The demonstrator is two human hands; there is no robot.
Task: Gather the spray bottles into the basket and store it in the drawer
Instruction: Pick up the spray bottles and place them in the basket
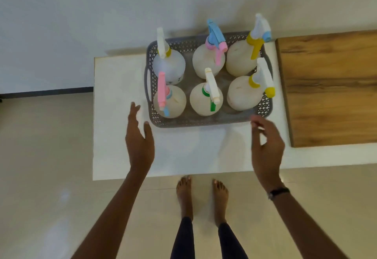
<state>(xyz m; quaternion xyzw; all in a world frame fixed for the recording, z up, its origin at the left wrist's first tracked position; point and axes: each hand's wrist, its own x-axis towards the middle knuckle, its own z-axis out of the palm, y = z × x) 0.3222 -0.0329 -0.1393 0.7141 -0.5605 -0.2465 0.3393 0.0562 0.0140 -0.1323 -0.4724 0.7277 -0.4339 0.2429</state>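
Note:
A grey perforated basket (201, 121) stands on a white countertop (183, 152). Several round white spray bottles stand upright inside it in two rows, with triggers in pink (162, 89), green and white (212, 93), yellow (263, 79), and blue and pink (216, 38). My left hand (139, 140) hovers open just outside the basket's near left corner, fingers spread, not touching it. My right hand (266, 144) hovers open just below the near right corner, holding nothing. No drawer can be made out.
A wooden surface (330, 87) adjoins the countertop on the right. A white wall lies behind the basket. Beige floor tiles (44, 156) surround the counter, and the person's bare feet (202, 193) stand at its front edge.

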